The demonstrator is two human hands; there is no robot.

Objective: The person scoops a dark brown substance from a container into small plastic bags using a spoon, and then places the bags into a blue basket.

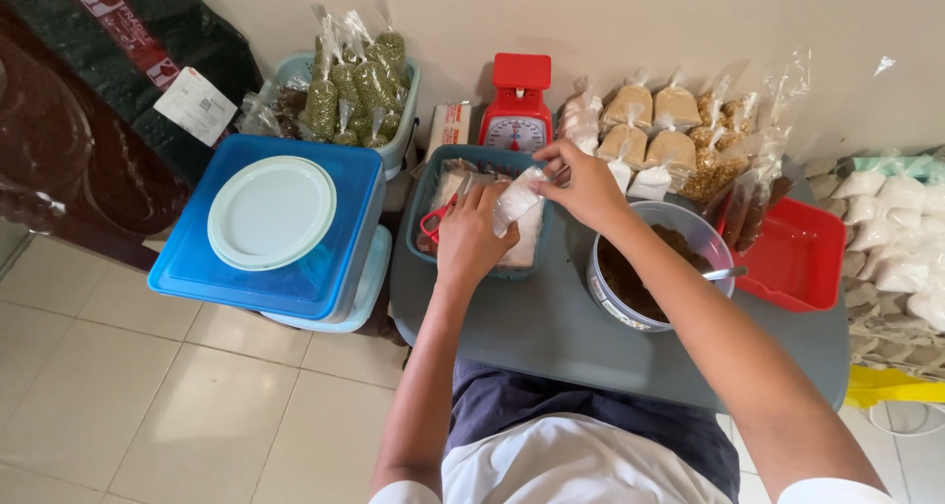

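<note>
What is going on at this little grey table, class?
A seated person works over a teal plastic basket on the grey table. The left hand and right hand together hold a small clear plastic bag above the basket. Beside it stands a round grey tub of brown powder with a spoon in it, and a red kitchen scale behind.

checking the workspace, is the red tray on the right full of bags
No, the red tray shows a bare red floor, and the white bags lie outside it further right.
</note>
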